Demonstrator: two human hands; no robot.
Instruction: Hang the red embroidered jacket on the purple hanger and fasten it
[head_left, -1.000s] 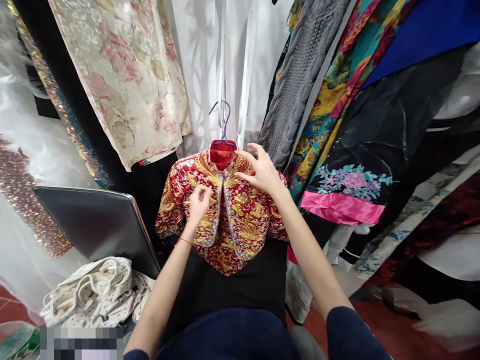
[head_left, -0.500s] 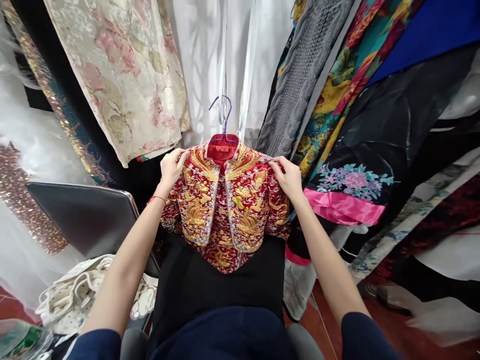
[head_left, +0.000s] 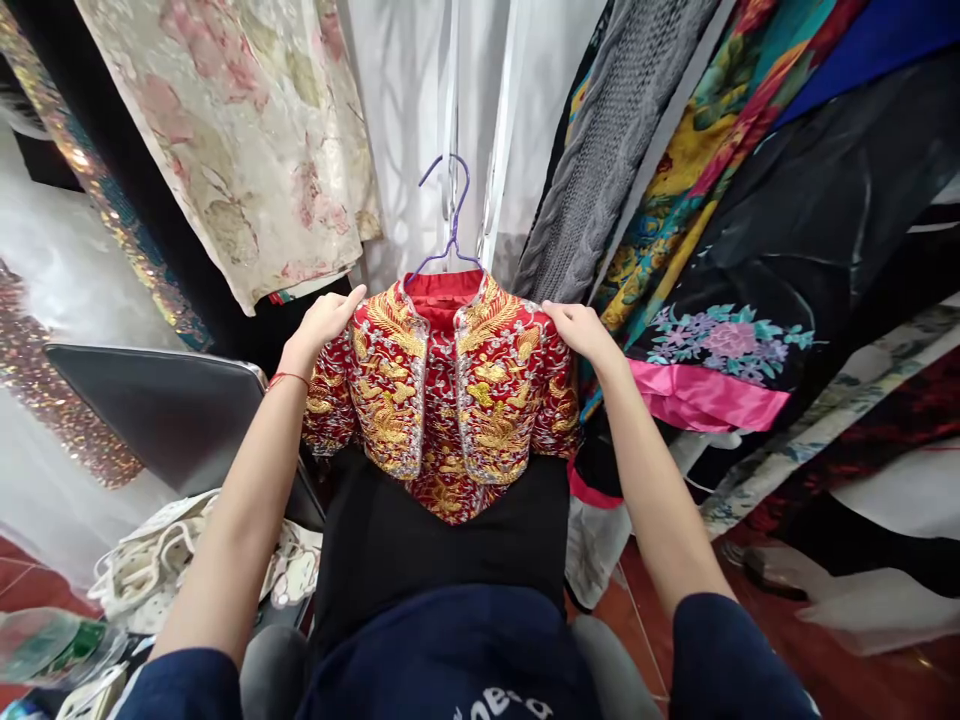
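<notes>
A small red jacket [head_left: 450, 400] with gold and silver embroidery hangs on a purple wire hanger [head_left: 448, 215] in front of me. My left hand [head_left: 322, 322] is closed on the jacket's left shoulder. My right hand [head_left: 581, 330] is closed on its right shoulder. The jacket's front is open down the middle and its red lining shows at the collar. Its hem lies over a black cloth [head_left: 442, 550] on my lap.
Hanging garments crowd both sides: a pale floral cloth [head_left: 240, 130], a grey knit [head_left: 600, 150], a bright floral fabric [head_left: 705, 130] and a black one with a pink band [head_left: 705, 395]. A dark chair back [head_left: 172, 420] and a white spotted bundle [head_left: 150, 565] sit at left.
Both hands went from the jacket's front out to its shoulders and took hold there. The jacket and hanger have risen a little in view.
</notes>
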